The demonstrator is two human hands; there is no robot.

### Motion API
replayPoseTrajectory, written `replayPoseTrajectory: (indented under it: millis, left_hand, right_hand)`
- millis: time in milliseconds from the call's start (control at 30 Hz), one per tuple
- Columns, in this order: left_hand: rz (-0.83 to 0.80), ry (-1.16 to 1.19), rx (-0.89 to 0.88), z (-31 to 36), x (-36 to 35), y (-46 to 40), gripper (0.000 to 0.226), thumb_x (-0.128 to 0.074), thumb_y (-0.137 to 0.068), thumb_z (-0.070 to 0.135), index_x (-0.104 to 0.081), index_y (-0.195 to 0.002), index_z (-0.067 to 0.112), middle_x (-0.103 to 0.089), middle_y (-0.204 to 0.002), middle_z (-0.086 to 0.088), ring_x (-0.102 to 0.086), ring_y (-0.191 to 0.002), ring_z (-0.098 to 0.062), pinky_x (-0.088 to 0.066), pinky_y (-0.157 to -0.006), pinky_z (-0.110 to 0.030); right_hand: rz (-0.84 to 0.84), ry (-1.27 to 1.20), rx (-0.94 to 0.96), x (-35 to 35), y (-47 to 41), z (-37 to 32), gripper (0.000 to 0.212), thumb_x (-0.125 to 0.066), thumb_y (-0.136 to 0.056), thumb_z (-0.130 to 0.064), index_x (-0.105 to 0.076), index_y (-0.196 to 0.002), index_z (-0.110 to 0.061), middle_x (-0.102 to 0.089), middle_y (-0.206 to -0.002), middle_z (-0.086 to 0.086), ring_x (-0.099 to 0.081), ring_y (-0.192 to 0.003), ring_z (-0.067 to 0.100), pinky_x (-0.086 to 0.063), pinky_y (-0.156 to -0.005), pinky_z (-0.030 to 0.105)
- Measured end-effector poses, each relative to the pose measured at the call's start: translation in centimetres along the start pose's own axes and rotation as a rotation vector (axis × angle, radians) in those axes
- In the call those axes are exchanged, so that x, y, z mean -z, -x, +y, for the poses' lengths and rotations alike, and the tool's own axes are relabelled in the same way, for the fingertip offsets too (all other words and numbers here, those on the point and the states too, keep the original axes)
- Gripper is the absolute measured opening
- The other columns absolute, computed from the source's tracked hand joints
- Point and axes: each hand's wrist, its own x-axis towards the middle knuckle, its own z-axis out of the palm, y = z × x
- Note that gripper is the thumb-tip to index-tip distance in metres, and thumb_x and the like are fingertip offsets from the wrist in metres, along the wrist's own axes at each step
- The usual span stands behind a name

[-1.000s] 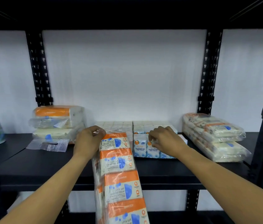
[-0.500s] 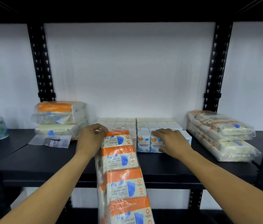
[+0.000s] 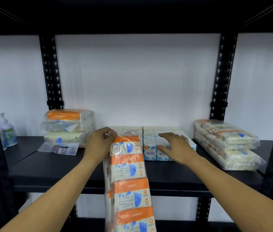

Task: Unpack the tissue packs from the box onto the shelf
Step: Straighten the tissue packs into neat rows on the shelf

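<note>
My left hand (image 3: pixel 99 144) grips the top end of a long plastic-wrapped strip of orange and white pocket tissue packs (image 3: pixel 129 181). The strip hangs down in front of the black shelf (image 3: pixel 57 166), past its front edge. My right hand (image 3: pixel 176 149) rests with relaxed, spread fingers on the block of small blue and white mini tissue packs (image 3: pixel 151 149) standing at the middle of the shelf. No box is in view.
A stack of wrapped tissue packs (image 3: pixel 68 126) sits at the back left, with a loose piece of clear wrapper (image 3: pixel 59 148) before it. Another wrapped bundle (image 3: pixel 226 143) lies at the right. A pump bottle (image 3: pixel 6 131) stands far left. Black uprights frame the bay.
My right hand has uncurled and now lies spread over the mini tissue packs. My left hand keeps its grip on the strip, nearly unmoved.
</note>
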Motion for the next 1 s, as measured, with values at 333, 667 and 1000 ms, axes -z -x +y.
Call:
replayPoseTrajectory:
  millis: [333, 667, 1000]
  left_hand:
    - [0.101, 0.160, -0.123, 6.4, 1.1, 1.1, 0.015, -0.061, -0.093, 0.024, -0.070, -0.083, 0.020, -0.073, -0.077, 0.005, -0.068, -0.073, -0.009, -0.049, -0.064, -0.025]
    - [0.174, 0.297, -0.018, 10.9, -3.3, 0.3, 0.012, -0.062, -0.089, 0.029, -0.068, -0.080, 0.028, -0.071, -0.084, 0.010, -0.067, -0.086, -0.018, -0.052, -0.073, -0.030]
    - [-0.094, 0.412, -0.013, 16.2, -12.6, -1.2, 0.065, -0.054, -0.096, 0.042, -0.025, -0.151, 0.021, -0.040, -0.151, -0.009, -0.045, -0.134, -0.025, -0.040, -0.107, -0.038]
  right_hand:
    - [-0.198, -0.754, -0.091, 3.5, 7.5, -4.7, 0.083, -0.049, -0.073, -0.087, -0.048, -0.139, -0.037, -0.058, -0.137, -0.012, -0.057, -0.121, 0.006, -0.042, -0.108, 0.037]
    - [-0.155, -1.047, -0.158, 8.2, 13.5, -2.2, 0.034, -0.062, -0.094, -0.036, -0.062, -0.122, -0.017, -0.074, -0.113, 0.001, -0.072, -0.102, 0.022, -0.054, -0.096, 0.041]
    - [0.148, -0.854, -0.308, 15.2, 9.8, 3.1, 0.040, -0.065, -0.088, -0.052, -0.062, -0.116, -0.024, -0.077, -0.099, -0.003, -0.075, -0.086, 0.017, -0.058, -0.088, 0.043]
